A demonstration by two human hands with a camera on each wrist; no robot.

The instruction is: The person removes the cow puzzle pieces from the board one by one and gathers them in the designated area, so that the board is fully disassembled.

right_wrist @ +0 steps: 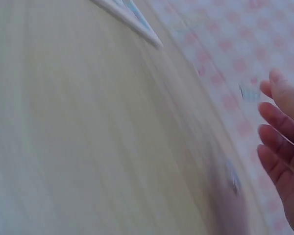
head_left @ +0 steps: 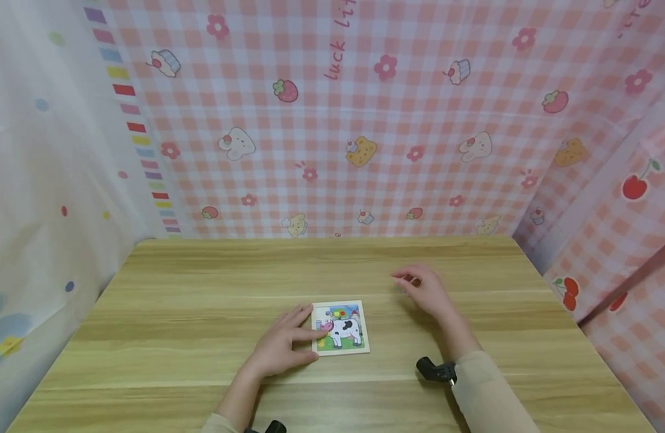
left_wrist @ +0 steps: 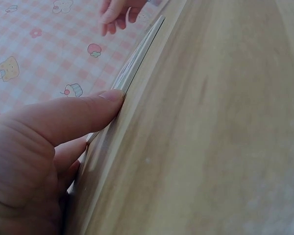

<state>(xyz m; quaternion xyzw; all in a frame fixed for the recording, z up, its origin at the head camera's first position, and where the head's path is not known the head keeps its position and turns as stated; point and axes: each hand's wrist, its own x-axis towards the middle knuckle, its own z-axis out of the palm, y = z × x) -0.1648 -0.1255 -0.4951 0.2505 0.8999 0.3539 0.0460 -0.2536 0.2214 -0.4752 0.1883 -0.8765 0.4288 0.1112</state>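
Note:
A square wooden picture puzzle (head_left: 347,334) with a black-and-white cow lies flat on the table. Its upper left part looks pale. My left hand (head_left: 282,346) rests at its left side: the thumb touches the near left corner, the index finger lies across the picture, and other fingers reach the far left corner. To the right of the puzzle, my right hand (head_left: 425,291) hovers above the table, its fingers loosely bent with nothing seen between them. Below it lies a small bluish piece (right_wrist: 232,176), blurred in the right wrist view and mostly covered by the fingers in the head view.
The wooden table (head_left: 164,325) ends against a pink checked curtain (head_left: 332,120) at the back. A pale dotted curtain (head_left: 56,150) hangs on the left, and a cherry-patterned one (head_left: 624,240) on the right. A black wrist camera (head_left: 436,370) sticks out from the right wrist.

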